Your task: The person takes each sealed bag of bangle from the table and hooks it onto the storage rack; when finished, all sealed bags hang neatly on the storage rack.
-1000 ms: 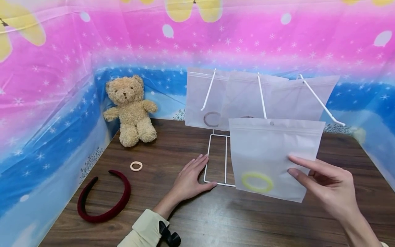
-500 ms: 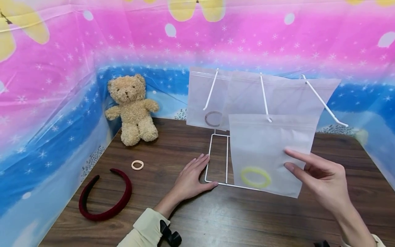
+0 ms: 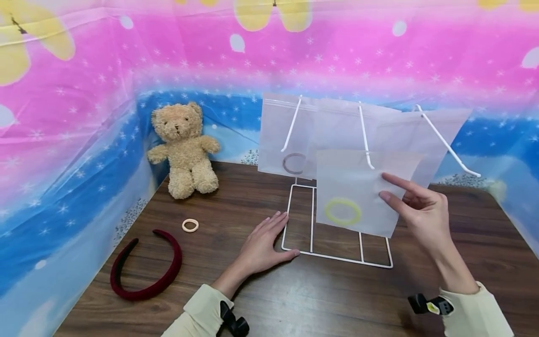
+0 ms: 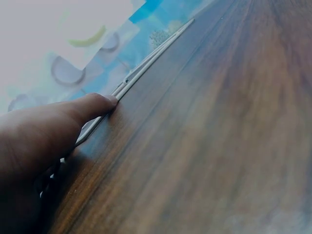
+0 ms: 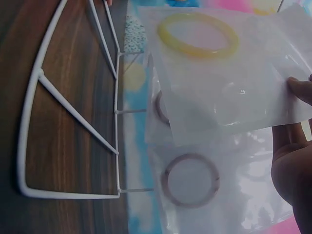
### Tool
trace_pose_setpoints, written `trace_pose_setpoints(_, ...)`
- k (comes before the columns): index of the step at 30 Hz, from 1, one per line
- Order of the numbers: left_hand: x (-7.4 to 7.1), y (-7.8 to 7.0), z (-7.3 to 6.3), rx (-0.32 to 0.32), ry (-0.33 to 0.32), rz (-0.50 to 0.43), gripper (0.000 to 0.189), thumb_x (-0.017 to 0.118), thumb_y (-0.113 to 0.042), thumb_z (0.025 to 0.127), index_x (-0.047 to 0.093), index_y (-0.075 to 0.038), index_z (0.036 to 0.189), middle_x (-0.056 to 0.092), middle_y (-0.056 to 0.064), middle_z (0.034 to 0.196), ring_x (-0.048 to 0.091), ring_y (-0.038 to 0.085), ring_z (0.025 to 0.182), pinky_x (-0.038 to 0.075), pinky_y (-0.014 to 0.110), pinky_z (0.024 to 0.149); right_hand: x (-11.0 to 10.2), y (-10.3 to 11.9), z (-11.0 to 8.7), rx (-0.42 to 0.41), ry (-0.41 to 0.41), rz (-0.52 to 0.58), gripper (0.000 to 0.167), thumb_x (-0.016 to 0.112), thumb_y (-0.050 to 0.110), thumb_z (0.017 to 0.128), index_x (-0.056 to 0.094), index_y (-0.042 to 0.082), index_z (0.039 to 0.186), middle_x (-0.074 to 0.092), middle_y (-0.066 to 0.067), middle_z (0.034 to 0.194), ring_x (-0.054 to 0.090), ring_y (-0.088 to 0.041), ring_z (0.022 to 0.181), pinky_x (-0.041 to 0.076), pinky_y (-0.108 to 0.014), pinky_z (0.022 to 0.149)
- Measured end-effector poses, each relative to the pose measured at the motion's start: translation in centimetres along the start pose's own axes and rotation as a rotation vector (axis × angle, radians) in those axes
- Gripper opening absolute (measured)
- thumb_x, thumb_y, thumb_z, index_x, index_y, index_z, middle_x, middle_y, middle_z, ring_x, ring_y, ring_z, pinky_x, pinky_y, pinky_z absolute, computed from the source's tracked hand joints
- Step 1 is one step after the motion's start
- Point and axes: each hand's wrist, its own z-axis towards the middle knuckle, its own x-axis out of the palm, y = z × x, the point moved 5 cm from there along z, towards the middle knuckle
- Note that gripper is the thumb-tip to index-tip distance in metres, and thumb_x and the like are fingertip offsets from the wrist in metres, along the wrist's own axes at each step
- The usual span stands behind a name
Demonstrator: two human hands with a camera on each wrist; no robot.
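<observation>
My right hand (image 3: 425,215) pinches the right side of a frosted zip bag (image 3: 362,187) between thumb and fingers. A yellow ring-shaped bangle (image 3: 343,222) shows through the bag's lower part. The bag hangs in front of the white wire rack (image 3: 337,258), its top edge at the middle hook (image 3: 364,126), whose tip shows in front of the bag. My left hand (image 3: 263,245) rests at the left end of the rack's base, fingers extended. In the left wrist view its thumb (image 4: 97,105) touches the base wire.
More frosted bags hang behind, one with a brownish ring (image 5: 165,180). A teddy bear (image 3: 183,145) sits at the back left. Nearer lie a cream ring (image 3: 190,230) and a dark red headband (image 3: 174,267). A printed cloth (image 3: 202,61) surrounds the wooden table (image 3: 303,299).
My right hand has moved the bag up, away from me and slightly left, along the middle hook. More of the rack's base shows below it. My left hand stays at the rack's base.
</observation>
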Motion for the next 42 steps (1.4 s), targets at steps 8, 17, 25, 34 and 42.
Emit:
trace_pose_setpoints(8, 0.1, 0.1, 0.0, -0.006, 0.009, 0.018, 0.095, 0.065, -0.066, 0.082, 0.039, -0.005, 0.150, 0.037, 0.006, 0.154, 0.027, 0.021, 0.144, 0.022, 0.039, 0.116, 0.4, -2.5, 2.4, 0.030, -0.024, 0.190, 0.039, 0.071, -0.011, 0.083, 0.066, -0.006, 0.121, 0.035, -0.003, 0.046, 0.028, -0.012, 0.040, 0.018, -0.028, 0.036)
trace_pose_setpoints(17, 0.1, 0.2, 0.0, -0.007, 0.001, 0.013, 0.094, 0.069, -0.062, 0.081, 0.040, -0.005, 0.149, 0.038, 0.005, 0.154, 0.027, 0.019, 0.144, 0.020, 0.037, 0.117, 1.1, -7.3, 5.0, 0.102, -0.047, 0.337, 0.044, 0.074, -0.006, 0.083, 0.065, -0.003, 0.125, 0.037, -0.005, 0.051, 0.032, -0.011, 0.044, 0.024, -0.024, 0.038)
trace_pose_setpoints(25, 0.0, 0.2, 0.0, -0.006, 0.002, 0.025, 0.094, 0.067, -0.063, 0.081, 0.041, -0.004, 0.149, 0.038, 0.005, 0.154, 0.028, 0.019, 0.144, 0.021, 0.036, 0.116, 2.1, -8.6, 6.3, 0.132, -0.035, 0.471, 0.046, 0.072, -0.012, 0.082, 0.062, -0.005, 0.127, 0.030, -0.001, 0.053, 0.029, -0.012, 0.048, 0.030, -0.018, 0.044)
trace_pose_setpoints(34, 0.1, -0.1, 0.1, 0.004, 0.008, 0.027, 0.094, 0.067, -0.063, 0.081, 0.040, -0.005, 0.149, 0.037, 0.005, 0.155, 0.026, 0.020, 0.144, 0.020, 0.036, 0.117, 1.8, -9.1, 6.4, 0.128, 0.054, 0.462, 0.048, 0.067, -0.012, 0.085, 0.058, -0.005, 0.132, 0.058, -0.015, 0.066, 0.070, -0.019, 0.087, 0.057, -0.025, 0.073)
trace_pose_setpoints(42, -0.1, 0.1, 0.0, -0.003, 0.000, 0.019, 0.094, 0.068, -0.062, 0.081, 0.041, -0.004, 0.149, 0.037, 0.006, 0.154, 0.027, 0.020, 0.144, 0.021, 0.037, 0.117, 2.0, -8.3, 6.6, 0.096, 0.166, 0.448, 0.050, 0.063, -0.015, 0.087, 0.054, -0.006, 0.136, 0.061, -0.013, 0.079, 0.063, -0.016, 0.075, 0.053, -0.021, 0.068)
